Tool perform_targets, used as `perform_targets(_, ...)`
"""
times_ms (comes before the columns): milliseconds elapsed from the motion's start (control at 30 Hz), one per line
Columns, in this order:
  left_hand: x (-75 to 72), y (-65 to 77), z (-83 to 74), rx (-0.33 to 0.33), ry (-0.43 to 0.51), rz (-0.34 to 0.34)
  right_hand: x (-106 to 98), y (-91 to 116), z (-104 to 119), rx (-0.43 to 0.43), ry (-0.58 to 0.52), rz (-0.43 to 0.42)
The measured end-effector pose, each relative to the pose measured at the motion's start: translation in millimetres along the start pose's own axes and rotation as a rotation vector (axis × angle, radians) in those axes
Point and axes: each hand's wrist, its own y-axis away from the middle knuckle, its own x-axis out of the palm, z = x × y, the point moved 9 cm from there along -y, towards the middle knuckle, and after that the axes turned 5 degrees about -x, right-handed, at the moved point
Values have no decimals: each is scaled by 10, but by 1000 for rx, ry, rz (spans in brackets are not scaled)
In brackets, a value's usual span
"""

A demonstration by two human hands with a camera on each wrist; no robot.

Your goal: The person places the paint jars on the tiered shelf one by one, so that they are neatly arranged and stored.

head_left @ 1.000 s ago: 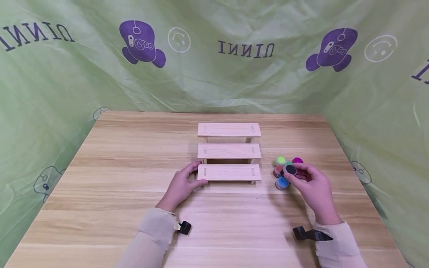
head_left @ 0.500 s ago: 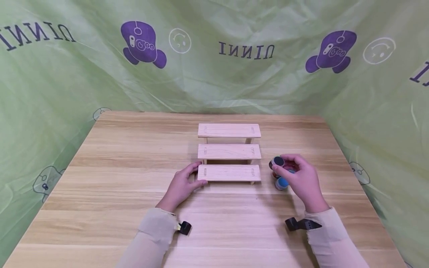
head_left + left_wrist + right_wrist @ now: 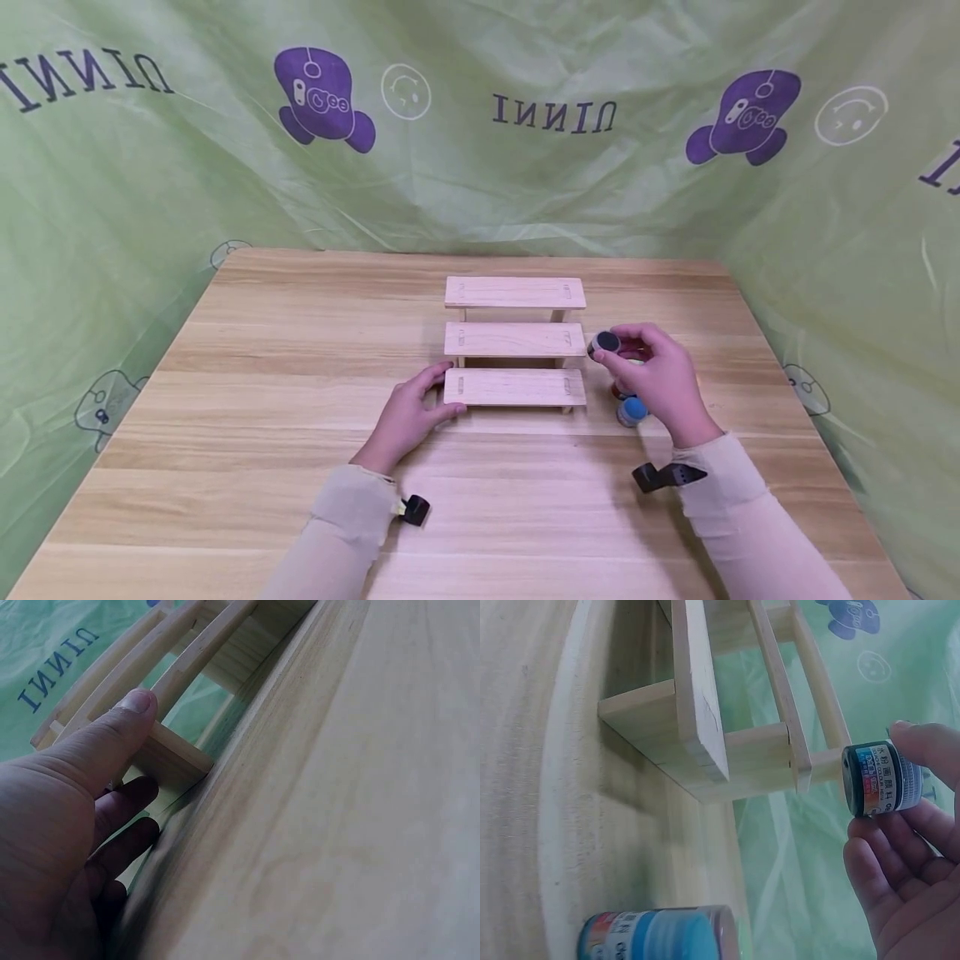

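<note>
A small paint jar with a black lid (image 3: 604, 342) is pinched between the thumb and fingers of my right hand (image 3: 663, 379), raised beside the right end of the middle shelf. In the right wrist view the jar (image 3: 871, 778) shows a printed label and dark contents. My left hand (image 3: 405, 421) grips the left end of the lowest shelf of a three-step wooden stand (image 3: 513, 387), thumb at the front edge, fingers behind. Seen from the left wrist, the thumb (image 3: 124, 724) lies along the shelf end. The shelves hold nothing.
A blue-lidded paint jar (image 3: 632, 412) stands on the wooden table (image 3: 247, 400) right of the stand, with further jars partly hidden behind the right hand. Green printed cloth (image 3: 450, 183) hangs around the table's back and sides.
My right hand has lifted the black-lidded jar from above the other jars and carried it left and away, close to the middle shelf. The left hand stays on the stand.
</note>
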Motion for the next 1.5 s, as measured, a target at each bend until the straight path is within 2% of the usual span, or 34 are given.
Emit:
perform_targets(200, 7, -5, 2, -6, -2, 9, 51, -128, 99, -20, 34, 43)
perform_targets(433, 0, 3, 1, 2, -11, -6, 130, -252, 182, -42, 16, 73)
perform_targets(733, 4, -5, 7, -8, -6, 0, 179, -379, 228, -55, 8, 75)
perform_targets(1067, 7, -2, 15, -24, -8, 9, 235, -453, 344, -107, 10, 78)
perform_targets(1333, 12, -4, 32, -36, -14, 11, 302, -520, 428, -109, -17, 92)
perform_targets(1500, 7, -4, 13, -17, -15, 2, 365, -569, 450, -100, -40, 97)
